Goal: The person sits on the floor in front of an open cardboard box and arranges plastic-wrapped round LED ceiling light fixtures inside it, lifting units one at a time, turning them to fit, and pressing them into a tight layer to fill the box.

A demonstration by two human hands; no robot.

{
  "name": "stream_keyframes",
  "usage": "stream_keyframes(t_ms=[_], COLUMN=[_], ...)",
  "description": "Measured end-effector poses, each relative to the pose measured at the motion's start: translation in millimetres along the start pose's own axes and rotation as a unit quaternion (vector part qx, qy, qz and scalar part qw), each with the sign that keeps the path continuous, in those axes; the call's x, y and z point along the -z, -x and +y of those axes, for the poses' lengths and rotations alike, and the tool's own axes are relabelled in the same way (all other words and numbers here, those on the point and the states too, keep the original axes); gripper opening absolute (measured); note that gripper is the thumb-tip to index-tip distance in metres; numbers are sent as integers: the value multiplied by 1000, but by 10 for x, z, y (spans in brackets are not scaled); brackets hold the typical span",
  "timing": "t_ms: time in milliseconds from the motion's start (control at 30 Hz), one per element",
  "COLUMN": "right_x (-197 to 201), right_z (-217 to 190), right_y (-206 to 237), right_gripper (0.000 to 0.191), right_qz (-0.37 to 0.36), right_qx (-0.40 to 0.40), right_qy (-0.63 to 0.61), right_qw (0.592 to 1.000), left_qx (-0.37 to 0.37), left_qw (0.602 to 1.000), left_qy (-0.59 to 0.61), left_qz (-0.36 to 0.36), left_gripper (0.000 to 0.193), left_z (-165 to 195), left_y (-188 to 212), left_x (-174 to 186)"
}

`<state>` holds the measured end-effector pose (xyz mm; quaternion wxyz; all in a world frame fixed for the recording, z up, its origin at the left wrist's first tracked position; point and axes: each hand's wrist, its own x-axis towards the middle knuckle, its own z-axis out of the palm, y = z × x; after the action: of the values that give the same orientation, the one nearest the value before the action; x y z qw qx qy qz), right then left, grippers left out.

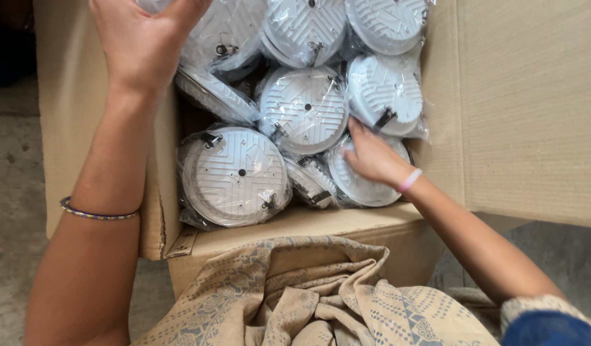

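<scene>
**Reaching into a packed box: where the bags could snag**

Pressing down near the middle right of the frame, the right hand lay flat with fingers spread on a bagged round fitting in the lower right corner of the cardboard box; it rested on the plastic without any closed grip. The left hand, at the upper left, was spread open over another bagged fitting at the top of the box, touching the film, and whether it had pinched any of it could not be told.

The white discs sat crowded and overlapping, several tilted on edge, each in a thin clear bag with small metal spring clips showing. That crowding looked like the main risk. A clip such as the one on the upper right fitting, just beside the right hand's fingertips, could have caught a neighbour's bag and torn it, or nipped a finger. Pulling one disc from the tight layer might also have dragged the large lower left fitting or the narrow one wedged beside it out of place. Slippery film offered a poor hold, so a lifted piece could have slid free and dropped back onto the others.
</scene>
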<state>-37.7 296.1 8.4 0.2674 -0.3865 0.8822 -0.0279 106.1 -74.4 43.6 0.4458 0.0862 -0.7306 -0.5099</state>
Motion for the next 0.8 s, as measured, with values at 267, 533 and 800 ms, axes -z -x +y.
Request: stream_keyframes(t_ms=[267,533,800], right_x=[867,142,13], right_z=[-764,-1123,-791], right_y=[-370,-1835,-2305], right_gripper=[69,125,109], right_qz=[70,362,462], right_qx=[12,60,93], right_qy=[39,171,315], right_qw=[997,914,824], left_qx=[130,107,117], left_qw=[943,926,916], left_qy=[279,335,356], left_qz=[127,139,143], left_gripper=[36,40,34], left_z=[-185,-213,-354], left_y=[-10,-45,-11], left_x=[66,78,76])
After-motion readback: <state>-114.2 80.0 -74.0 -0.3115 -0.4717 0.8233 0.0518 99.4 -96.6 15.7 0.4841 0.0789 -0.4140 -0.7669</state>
